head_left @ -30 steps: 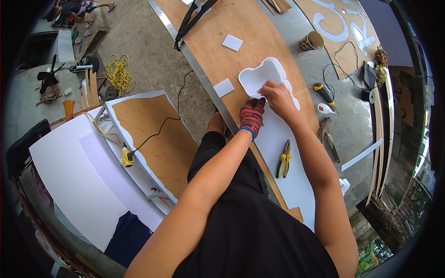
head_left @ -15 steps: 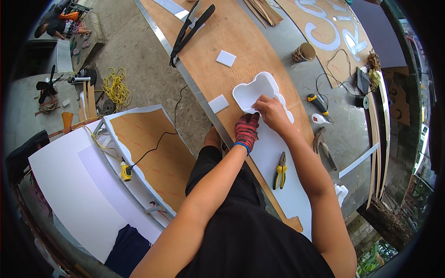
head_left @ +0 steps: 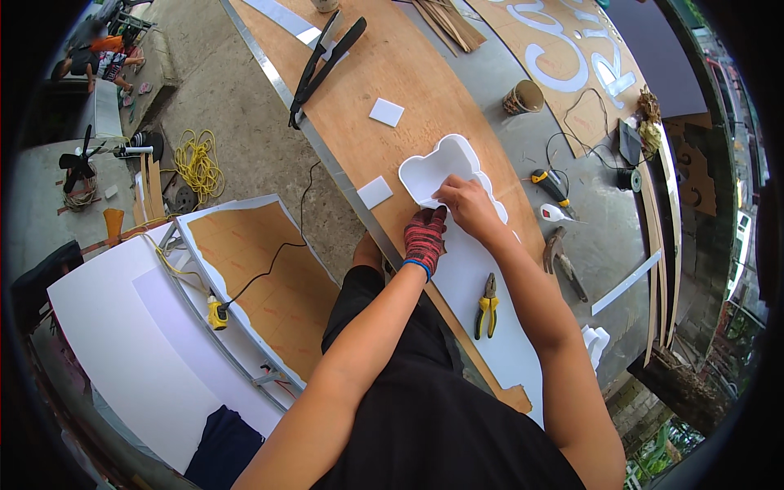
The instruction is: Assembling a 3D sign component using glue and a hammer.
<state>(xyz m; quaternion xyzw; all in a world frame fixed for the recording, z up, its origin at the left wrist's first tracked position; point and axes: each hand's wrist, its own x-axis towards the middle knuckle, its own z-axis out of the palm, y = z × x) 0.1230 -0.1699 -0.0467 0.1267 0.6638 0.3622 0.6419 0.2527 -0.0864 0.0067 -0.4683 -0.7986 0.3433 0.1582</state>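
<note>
A white hollow shape (head_left: 425, 171) with a scalloped wall stands on the wooden board (head_left: 498, 155). My left hand (head_left: 425, 238), in a red and black glove, is closed on its near edge from outside. From the right, my bare right hand (head_left: 472, 211) reaches over the rim, its fingers bent and pinched together at the inside of the near wall. The fingertips are partly hidden. Yellow and black pliers (head_left: 487, 306) lie on a white sheet (head_left: 461, 276) below my right hand. Two small white tiles, a nearer one (head_left: 375, 193) and a farther one (head_left: 386, 113), lie left of the shape.
A black folding tool (head_left: 325, 72) lies at the board's far left. To the right, the metal table holds a cup (head_left: 523, 97), a yellow-black hand tool (head_left: 550, 186), a hammer-like tool (head_left: 563, 263) and wood strips. A framed panel (head_left: 253, 261) with a corded yellow plug stands left.
The whole view has shifted slightly, with the table things lying a little farther left in it. Both hands stay at the same near edge of the white shape, the right fingers moving slightly.
</note>
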